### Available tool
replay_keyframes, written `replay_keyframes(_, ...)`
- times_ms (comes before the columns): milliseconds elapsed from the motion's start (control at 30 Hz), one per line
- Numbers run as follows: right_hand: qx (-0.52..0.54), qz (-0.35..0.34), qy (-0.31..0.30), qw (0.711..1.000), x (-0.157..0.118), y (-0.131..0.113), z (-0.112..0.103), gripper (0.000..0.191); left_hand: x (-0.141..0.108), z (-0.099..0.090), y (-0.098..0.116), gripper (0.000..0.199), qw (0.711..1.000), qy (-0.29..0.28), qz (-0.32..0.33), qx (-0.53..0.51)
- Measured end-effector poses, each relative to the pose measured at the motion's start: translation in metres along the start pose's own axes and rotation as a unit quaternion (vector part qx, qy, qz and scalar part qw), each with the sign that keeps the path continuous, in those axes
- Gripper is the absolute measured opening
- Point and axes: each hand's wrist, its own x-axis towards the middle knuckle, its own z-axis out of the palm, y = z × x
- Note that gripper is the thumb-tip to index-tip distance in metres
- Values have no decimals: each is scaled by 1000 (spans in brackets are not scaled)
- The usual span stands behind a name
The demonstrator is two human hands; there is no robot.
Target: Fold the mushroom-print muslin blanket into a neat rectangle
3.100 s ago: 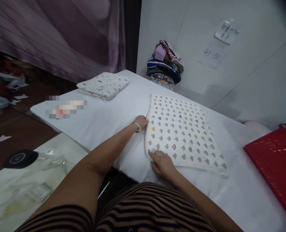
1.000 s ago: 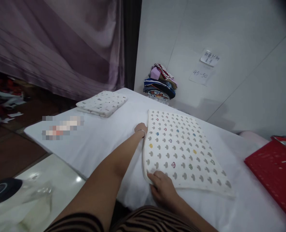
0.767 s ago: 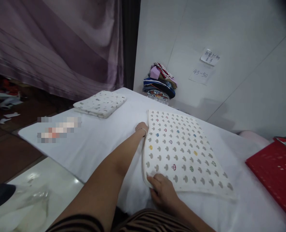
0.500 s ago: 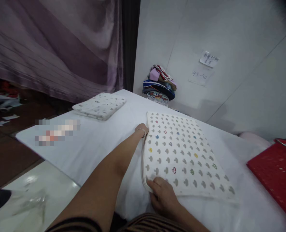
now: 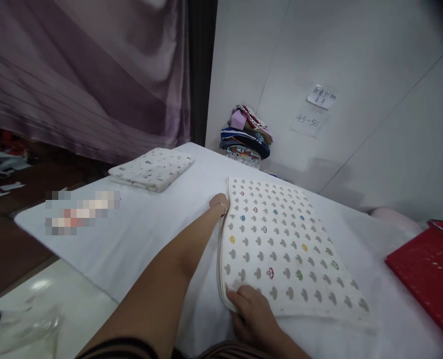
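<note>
A white cloth with rows of grey and coloured mushrooms (image 5: 281,244) lies folded and flat on the white-covered table. At its far left corner, my left hand (image 5: 220,202), with a bracelet on the wrist, grips the folded edge; its fingertips are partly hidden. My right hand (image 5: 253,311) pinches the near left corner, thumb on top and the other fingers under the layers. Between the two hands the layered left edge runs nearly straight.
Another folded white patterned cloth (image 5: 152,169) lies at the table's far left. A red bag (image 5: 426,269) is at the right edge. Stacked folded fabrics (image 5: 245,134) stand by the wall beyond the white table (image 5: 142,234). A purple curtain (image 5: 94,75) hangs at left.
The view has shifted slightly, so the table and cloth appear a little lower. Both hands keep their hold on the mushroom cloth's left edge.
</note>
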Motion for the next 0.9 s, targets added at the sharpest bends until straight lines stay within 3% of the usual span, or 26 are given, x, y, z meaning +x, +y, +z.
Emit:
replay_keyframes(333,-10,-15,33,999,3,1,3,49,26,2,-1,30,1000,7,-20,-22)
replay_keyframes(600,-30,-26,104,994,-6,10,27,66,30,-2,-4,29,999,6,-9,-30)
replay_keyframes(900,-100,5,107,989,-6,7,33,46,48,1,8,28,999,15,-15,-39)
